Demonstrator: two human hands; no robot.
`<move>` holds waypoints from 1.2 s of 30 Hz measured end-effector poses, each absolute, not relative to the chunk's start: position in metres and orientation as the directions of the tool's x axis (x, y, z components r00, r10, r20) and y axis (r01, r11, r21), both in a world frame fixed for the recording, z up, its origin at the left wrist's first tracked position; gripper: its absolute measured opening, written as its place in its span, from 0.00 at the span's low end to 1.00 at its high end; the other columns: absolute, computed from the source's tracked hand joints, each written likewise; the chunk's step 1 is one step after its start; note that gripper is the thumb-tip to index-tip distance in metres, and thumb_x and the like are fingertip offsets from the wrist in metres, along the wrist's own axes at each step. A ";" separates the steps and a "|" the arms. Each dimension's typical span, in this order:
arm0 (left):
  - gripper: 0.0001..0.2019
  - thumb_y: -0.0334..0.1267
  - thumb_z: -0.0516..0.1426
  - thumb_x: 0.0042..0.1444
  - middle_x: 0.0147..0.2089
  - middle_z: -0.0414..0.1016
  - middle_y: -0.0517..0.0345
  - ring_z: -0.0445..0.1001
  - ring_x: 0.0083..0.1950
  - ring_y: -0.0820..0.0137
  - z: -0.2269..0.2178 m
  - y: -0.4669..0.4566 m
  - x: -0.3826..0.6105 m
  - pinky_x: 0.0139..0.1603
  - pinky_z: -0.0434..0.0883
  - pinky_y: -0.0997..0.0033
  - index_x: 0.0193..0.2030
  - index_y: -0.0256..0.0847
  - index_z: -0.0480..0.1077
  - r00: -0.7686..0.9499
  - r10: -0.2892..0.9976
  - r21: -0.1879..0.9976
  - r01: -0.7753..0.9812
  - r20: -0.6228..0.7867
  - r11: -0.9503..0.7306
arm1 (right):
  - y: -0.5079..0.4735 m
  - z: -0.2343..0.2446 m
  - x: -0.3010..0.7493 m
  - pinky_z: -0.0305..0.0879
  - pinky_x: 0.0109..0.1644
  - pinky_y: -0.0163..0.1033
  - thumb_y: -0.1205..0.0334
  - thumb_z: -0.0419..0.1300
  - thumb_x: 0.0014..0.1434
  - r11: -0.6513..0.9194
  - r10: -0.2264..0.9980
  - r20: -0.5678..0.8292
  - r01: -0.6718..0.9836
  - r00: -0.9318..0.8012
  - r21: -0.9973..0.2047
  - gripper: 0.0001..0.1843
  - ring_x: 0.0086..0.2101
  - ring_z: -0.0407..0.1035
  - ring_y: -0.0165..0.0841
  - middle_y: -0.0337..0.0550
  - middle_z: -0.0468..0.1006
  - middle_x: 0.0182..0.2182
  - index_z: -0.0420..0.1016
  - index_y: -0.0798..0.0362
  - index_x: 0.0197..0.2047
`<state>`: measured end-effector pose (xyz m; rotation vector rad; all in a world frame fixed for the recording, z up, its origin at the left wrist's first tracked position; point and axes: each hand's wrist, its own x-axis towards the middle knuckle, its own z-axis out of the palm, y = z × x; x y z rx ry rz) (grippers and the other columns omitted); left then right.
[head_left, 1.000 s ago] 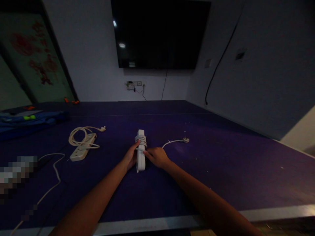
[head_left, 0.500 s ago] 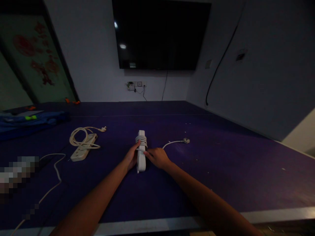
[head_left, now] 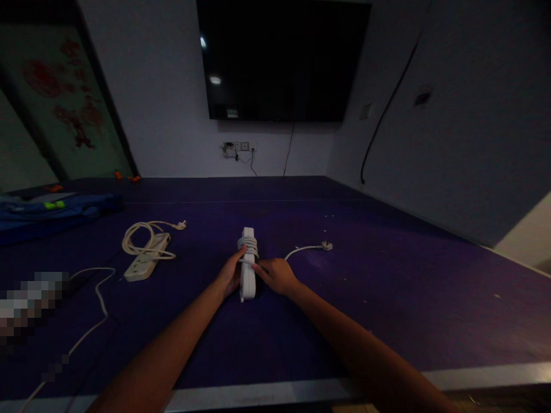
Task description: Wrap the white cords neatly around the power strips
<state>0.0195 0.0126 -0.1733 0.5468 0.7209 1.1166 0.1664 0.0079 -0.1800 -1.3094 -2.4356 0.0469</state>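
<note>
A white power strip [head_left: 248,282] stands on its narrow side on the purple tabletop, its far half wrapped in several turns of its own white cord [head_left: 247,244]. My left hand [head_left: 229,274] is closed on the strip's left side, with the thumb over the coiled cord. On the right side, my right hand [head_left: 278,275] pinches the cord close against the strip. The cord's free end comes out from behind the right hand and lies to the right, ending in a plug [head_left: 326,245]. The fingertips on the far sides are hidden.
To the left lies a second power strip [head_left: 146,265] with a loosely looped cord and plug. A thin white cable [head_left: 101,298] runs to a blurred-out object at the left edge. Blue cloth [head_left: 86,207] lies farther back. A television [head_left: 284,63] hangs on the wall.
</note>
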 end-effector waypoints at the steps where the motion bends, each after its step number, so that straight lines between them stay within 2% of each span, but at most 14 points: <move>1: 0.13 0.44 0.56 0.55 0.25 0.73 0.55 0.70 0.24 0.73 -0.173 0.013 0.020 0.30 0.68 0.75 0.32 0.33 0.72 0.254 0.937 0.717 -0.604 -0.239 0.347 | 0.008 -0.180 0.166 0.46 0.28 0.34 0.47 0.40 0.66 0.567 0.811 0.309 0.798 -0.497 -0.205 0.28 0.27 0.70 0.29 0.43 0.78 0.27 0.74 0.54 0.32; 23: 0.15 0.46 0.58 0.53 0.26 0.73 0.54 0.71 0.25 0.72 -0.178 0.014 0.018 0.30 0.69 0.74 0.36 0.33 0.73 0.252 0.944 0.741 -0.588 -0.214 0.325 | 0.010 -0.183 0.167 0.46 0.28 0.34 0.46 0.39 0.66 0.572 0.806 0.315 0.796 -0.501 -0.198 0.29 0.27 0.69 0.29 0.43 0.77 0.27 0.74 0.55 0.31; 36: 0.13 0.44 0.57 0.54 0.28 0.75 0.53 0.73 0.27 0.70 -0.171 0.009 0.019 0.32 0.69 0.73 0.37 0.34 0.73 0.251 0.942 0.726 -0.603 -0.222 0.331 | 0.009 -0.182 0.167 0.47 0.28 0.33 0.47 0.40 0.66 0.570 0.806 0.316 0.800 -0.501 -0.188 0.28 0.28 0.70 0.29 0.43 0.78 0.27 0.74 0.54 0.32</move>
